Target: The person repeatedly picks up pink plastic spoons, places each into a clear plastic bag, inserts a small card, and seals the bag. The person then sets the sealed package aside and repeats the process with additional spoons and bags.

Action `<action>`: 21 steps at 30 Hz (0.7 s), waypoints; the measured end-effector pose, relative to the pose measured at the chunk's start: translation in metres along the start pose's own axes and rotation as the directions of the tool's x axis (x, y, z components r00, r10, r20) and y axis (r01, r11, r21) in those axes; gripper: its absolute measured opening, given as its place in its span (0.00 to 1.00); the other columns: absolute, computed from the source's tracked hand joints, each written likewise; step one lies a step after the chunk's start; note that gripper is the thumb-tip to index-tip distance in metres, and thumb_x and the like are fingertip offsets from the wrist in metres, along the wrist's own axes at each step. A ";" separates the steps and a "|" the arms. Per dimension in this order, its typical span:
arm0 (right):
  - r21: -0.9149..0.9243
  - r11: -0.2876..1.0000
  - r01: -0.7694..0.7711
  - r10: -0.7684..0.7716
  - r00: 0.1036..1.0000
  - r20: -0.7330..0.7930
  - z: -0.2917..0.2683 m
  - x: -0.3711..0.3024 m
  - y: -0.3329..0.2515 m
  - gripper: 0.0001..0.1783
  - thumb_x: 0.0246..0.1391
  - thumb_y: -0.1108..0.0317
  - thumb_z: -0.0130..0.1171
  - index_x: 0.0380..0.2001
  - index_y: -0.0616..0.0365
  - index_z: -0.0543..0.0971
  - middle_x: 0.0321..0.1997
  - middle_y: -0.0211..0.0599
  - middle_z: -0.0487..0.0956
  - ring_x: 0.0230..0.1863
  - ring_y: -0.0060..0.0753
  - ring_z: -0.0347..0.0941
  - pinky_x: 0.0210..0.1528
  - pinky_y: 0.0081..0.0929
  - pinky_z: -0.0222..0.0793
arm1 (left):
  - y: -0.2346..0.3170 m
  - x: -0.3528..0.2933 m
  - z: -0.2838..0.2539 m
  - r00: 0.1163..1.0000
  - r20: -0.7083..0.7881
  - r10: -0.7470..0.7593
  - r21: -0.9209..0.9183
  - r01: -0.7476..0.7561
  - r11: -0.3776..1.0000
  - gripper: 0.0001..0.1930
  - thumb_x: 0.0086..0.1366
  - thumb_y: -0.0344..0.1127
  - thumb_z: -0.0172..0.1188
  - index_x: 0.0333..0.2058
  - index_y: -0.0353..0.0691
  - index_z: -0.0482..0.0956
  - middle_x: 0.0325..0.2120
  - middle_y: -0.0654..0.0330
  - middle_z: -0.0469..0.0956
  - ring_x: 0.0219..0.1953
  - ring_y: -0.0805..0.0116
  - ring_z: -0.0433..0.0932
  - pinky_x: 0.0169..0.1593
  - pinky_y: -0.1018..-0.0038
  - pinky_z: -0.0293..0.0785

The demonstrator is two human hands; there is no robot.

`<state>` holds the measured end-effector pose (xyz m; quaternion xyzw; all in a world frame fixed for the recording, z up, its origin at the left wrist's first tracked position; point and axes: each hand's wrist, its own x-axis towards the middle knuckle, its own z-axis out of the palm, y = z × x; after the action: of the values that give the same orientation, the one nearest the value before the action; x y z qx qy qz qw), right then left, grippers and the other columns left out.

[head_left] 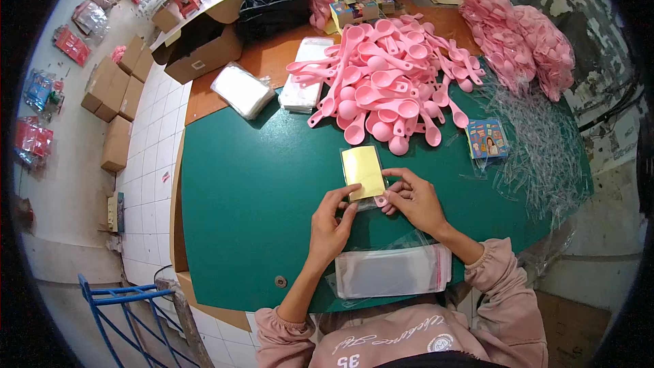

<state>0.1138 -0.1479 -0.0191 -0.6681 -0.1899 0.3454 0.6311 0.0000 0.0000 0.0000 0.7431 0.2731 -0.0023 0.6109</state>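
Left hand: at the lower left of the yellow card; a fingertip of the left hand lies on the card. Whether it grips or only presses, I cannot tell.
Right hand: at the lower right edge; thumb and fingers of the right hand are bent and closed on the edge of the clear plastic bag.
Between the hands: the hands are apart from each other, with the bag and the card between them, above the green tabletop. A pink handle end shows just under the card, beside the right thumb; the rest of it is hidden.
Near the person: a stack of clear flat bags lies close to the table's near edge, and a round metal disc is to its left.
Spoon pile: many pink measuring spoons are heaped beyond the hands.
Left of spoons: two stacks of white packets, one partly under the spoons.
Right of spoons: a stack of printed blue cards, next to a loose heap of clear plastic strips.
Far side: an open cardboard box, a black plastic bag, and pink spoons in bags.
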 end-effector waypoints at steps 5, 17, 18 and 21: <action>-0.409 0.886 0.217 -0.251 0.968 -0.031 -0.002 0.007 -0.016 0.17 0.46 0.72 0.58 0.41 0.63 0.70 0.29 0.40 0.74 0.30 0.29 0.74 0.28 0.24 0.70 | -0.026 0.003 -0.026 0.920 -0.129 0.371 0.120 -0.357 0.926 0.19 0.57 0.25 0.51 0.49 0.39 0.69 0.44 0.57 0.71 0.35 0.70 0.70 0.33 0.78 0.69; -0.859 0.500 0.107 -0.634 0.721 -0.279 -0.081 0.043 -0.016 0.15 0.44 0.71 0.56 0.37 0.60 0.67 0.37 0.48 0.69 0.40 0.50 0.66 0.40 0.40 0.63 | 0.019 -0.022 0.018 0.842 0.373 0.391 0.344 -0.516 0.784 0.11 0.52 0.36 0.61 0.32 0.37 0.75 0.28 0.53 0.73 0.31 0.58 0.75 0.35 0.70 0.70; -0.859 0.507 0.070 -0.651 0.684 -0.328 -0.083 0.045 -0.019 0.13 0.46 0.71 0.54 0.37 0.61 0.68 0.37 0.47 0.71 0.40 0.42 0.68 0.38 0.35 0.64 | 0.016 -0.023 0.028 0.793 0.436 0.425 0.400 -0.594 0.698 0.13 0.51 0.36 0.61 0.35 0.37 0.74 0.28 0.53 0.73 0.31 0.58 0.75 0.35 0.70 0.70; -0.569 0.816 0.104 -0.426 0.773 -0.471 -0.094 0.026 -0.049 0.12 0.48 0.71 0.55 0.36 0.62 0.70 0.36 0.44 0.73 0.38 0.32 0.69 0.37 0.29 0.65 | 0.006 -0.011 0.037 0.749 0.526 0.402 0.356 -0.623 0.696 0.16 0.51 0.35 0.62 0.38 0.38 0.72 0.28 0.54 0.73 0.29 0.60 0.74 0.34 0.71 0.70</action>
<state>0.2063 -0.1900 0.0196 -0.8479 -0.1696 -0.0339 0.5011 0.0057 -0.0389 -0.0001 0.9059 -0.0956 -0.0552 0.4088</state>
